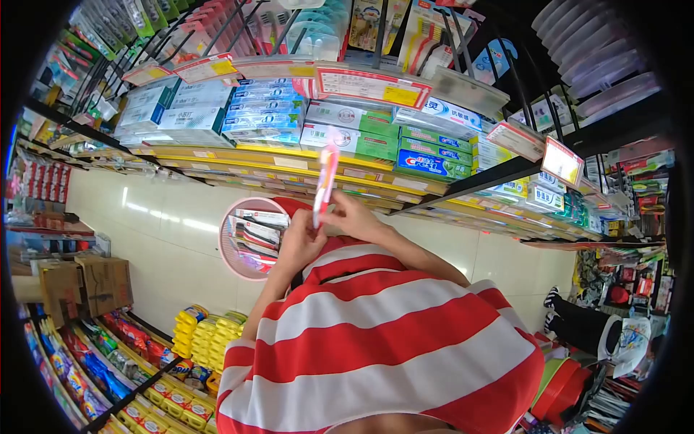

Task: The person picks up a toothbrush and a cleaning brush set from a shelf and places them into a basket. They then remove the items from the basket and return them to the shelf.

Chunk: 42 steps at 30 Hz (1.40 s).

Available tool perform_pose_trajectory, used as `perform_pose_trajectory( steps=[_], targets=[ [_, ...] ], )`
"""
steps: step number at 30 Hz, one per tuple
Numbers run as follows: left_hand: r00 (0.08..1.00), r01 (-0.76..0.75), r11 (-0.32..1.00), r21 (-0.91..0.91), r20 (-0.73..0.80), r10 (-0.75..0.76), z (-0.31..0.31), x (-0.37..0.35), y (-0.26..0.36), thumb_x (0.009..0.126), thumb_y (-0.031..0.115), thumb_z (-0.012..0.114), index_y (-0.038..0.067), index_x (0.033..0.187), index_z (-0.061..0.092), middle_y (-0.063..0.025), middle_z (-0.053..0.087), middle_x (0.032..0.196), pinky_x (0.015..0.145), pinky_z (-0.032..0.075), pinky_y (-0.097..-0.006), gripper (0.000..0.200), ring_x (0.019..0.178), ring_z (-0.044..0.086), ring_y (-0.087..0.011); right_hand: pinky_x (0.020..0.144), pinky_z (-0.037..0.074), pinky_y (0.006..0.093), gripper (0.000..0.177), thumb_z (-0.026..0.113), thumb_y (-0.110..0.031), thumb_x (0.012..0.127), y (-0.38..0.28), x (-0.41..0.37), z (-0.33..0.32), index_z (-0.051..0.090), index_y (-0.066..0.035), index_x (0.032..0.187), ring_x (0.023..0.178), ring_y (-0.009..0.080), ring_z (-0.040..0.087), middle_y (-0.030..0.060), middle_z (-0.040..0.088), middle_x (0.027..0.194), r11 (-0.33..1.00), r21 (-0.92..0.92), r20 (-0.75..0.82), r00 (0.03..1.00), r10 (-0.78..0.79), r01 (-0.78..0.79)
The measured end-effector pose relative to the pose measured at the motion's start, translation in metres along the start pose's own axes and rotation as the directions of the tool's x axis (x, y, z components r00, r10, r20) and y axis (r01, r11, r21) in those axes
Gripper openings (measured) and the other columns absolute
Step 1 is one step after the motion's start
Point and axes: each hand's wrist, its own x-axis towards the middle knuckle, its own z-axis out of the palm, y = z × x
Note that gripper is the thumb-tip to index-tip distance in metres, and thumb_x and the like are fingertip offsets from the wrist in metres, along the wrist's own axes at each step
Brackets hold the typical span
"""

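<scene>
Slim pink package pinched at its near end, pointing away toward the shelf

The left hand (298,244) has its fingers folded onto the near end of the slim pink package (327,173), and the right hand (353,219) meets it from the right, thumb and finger clamped on its edge. Just which fingers bear on it is too small to tell. Both hands touch it, so neither is clearly nearer; they sit side by side, almost together, with the package rising between them. Its long axis runs from near to far, the far end tipped slightly right and pointing at the shelf front.

The package is narrow and flat, pink with a white band along its length. Its far end is pale and washed out by glare, and its print is unreadable.

Just left of the left hand stands a round pink basket (223,242), with several flat white, red and black packs (259,233) lying in it. On the far side, beyond the hands, a yellow shelf edge (289,162) carries green-and-white cartons (367,144), with blue Crest boxes (432,165) to their right. On the near side, the person's red-and-white striped shirt (390,318) fills the view.
</scene>
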Motion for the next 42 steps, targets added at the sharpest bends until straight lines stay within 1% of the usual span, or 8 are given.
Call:
perform_pose_trajectory(
  steps=[2, 9, 13, 17, 21, 35, 39, 42],
  targets=[
    [0.998, -0.057, 0.995, 0.078, 0.029, 0.054, 0.009, 0.013, 0.03, 0.075, 0.007, 0.066, 0.001, 0.094, 0.046, -0.0107, 0.053, 0.075, 0.053, 0.045, -0.0279, 0.028, 0.062, 0.056, -0.017, 0.059, 0.047, 0.0299, 0.038, 0.063, -0.023, 0.081, -0.008, -0.008, -0.01, 0.052, -0.001, 0.109, 0.063, 0.0166, 0.059, 0.0107, 0.061, 0.081, 0.999, -0.012, -0.192, 0.981, -0.037, 0.035],
    [0.95, -0.294, 0.942, 0.16, 0.153, 0.271, 0.046, 0.059, 0.062, 0.075, 0.01, 0.067, 0.001, 0.1, 0.049, -0.0137, 0.052, 0.087, 0.063, 0.048, -0.0332, 0.032, 0.073, 0.057, -0.0267, 0.052, 0.043, 0.0225, 0.022, 0.058, -0.013, 0.086, -0.005, -0.03, -0.071, 0.054, 0.0, 0.102, 0.058, 0.007, 0.052, 0.0032, 0.06, 0.078, 0.961, 0.272, -0.359, 0.931, 0.06, 0.044],
    [0.899, -0.432, 0.882, 0.189, 0.01, 0.438, 0.062, 0.082, 0.086, 0.076, 0.013, 0.067, 0.001, 0.112, 0.044, -0.0144, 0.052, 0.098, 0.072, 0.048, -0.038, 0.044, 0.086, 0.056, -0.0309, 0.05, 0.04, 0.0203, 0.021, 0.058, -0.01, 0.085, -0.012, -0.041, -0.108, 0.051, -0.001, 0.104, 0.058, 0.0041, 0.049, -0.0002, 0.057, 0.075, 0.964, 0.244, -0.436, 0.9, 0.013, 0.104],
    [0.971, -0.151, 0.984, -0.091, 0.172, 0.165, 0.075, 0.107, 0.093, 0.078, 0.012, 0.067, -0.002, 0.11, 0.049, -0.0133, 0.058, 0.098, 0.071, 0.048, -0.0301, 0.04, 0.088, 0.058, -0.0225, 0.05, 0.039, 0.0193, 0.022, 0.058, -0.009, 0.085, -0.021, -0.042, -0.139, 0.052, -0.002, 0.105, 0.058, 0.0037, 0.048, -0.001, 0.057, 0.077, 0.966, 0.219, -0.443, 0.896, -0.028, 0.138],
    [0.921, 0.141, 0.836, -0.53, 0.379, 0.085, 0.087, 0.119, 0.103, 0.083, 0.003, 0.06, -0.003, 0.1, 0.053, -0.0079, 0.062, 0.085, 0.058, 0.047, -0.0229, 0.02, 0.075, 0.06, -0.0135, 0.051, 0.037, 0.0185, 0.023, 0.056, -0.007, 0.085, -0.028, -0.037, -0.169, 0.052, -0.001, 0.107, 0.057, 0.0046, 0.046, 0.0015, 0.059, 0.084, 0.961, 0.214, -0.369, 0.926, -0.084, 0.172],
    [0.94, 0.16, 0.797, -0.583, 0.337, 0.059, 0.092, 0.102, 0.098, 0.084, 0.001, 0.058, -0.004, 0.096, 0.055, -0.0087, 0.062, 0.082, 0.063, 0.051, -0.0247, 0.013, 0.07, 0.06, -0.0133, 0.054, 0.04, 0.0199, 0.02, 0.057, -0.006, 0.085, -0.035, -0.041, -0.176, 0.052, -0.001, 0.104, 0.058, 0.0058, 0.047, 0.0021, 0.06, 0.083, 0.957, 0.257, -0.215, 0.974, -0.075, 0.131],
    [0.946, 0.133, 0.781, -0.611, 0.313, 0.084, 0.099, 0.1, 0.096, 0.085, 0.001, 0.057, -0.003, 0.098, 0.054, -0.0078, 0.062, 0.082, 0.064, 0.05, -0.0239, 0.014, 0.07, 0.06, -0.012, 0.051, 0.039, 0.02, 0.027, 0.058, -0.003, 0.084, -0.041, -0.04, -0.177, 0.049, 0.0, 0.109, 0.056, 0.0059, 0.046, 0.0061, 0.061, 0.093, 0.949, 0.251, -0.325, 0.94, -0.102, 0.19],
    [0.944, 0.112, 0.773, -0.625, 0.309, 0.113, 0.104, 0.105, 0.108, 0.085, 0.0, 0.056, -0.003, 0.098, 0.054, -0.0075, 0.062, 0.081, 0.063, 0.05, -0.0231, 0.014, 0.069, 0.059, -0.0105, 0.048, 0.036, 0.0209, 0.016, 0.058, -0.005, 0.084, -0.054, -0.044, -0.183, 0.054, 0.001, 0.099, 0.053, 0.0056, 0.045, 0.0044, 0.059, 0.079, 0.96, 0.195, -0.485, 0.87, -0.084, 0.201]
  ],
)
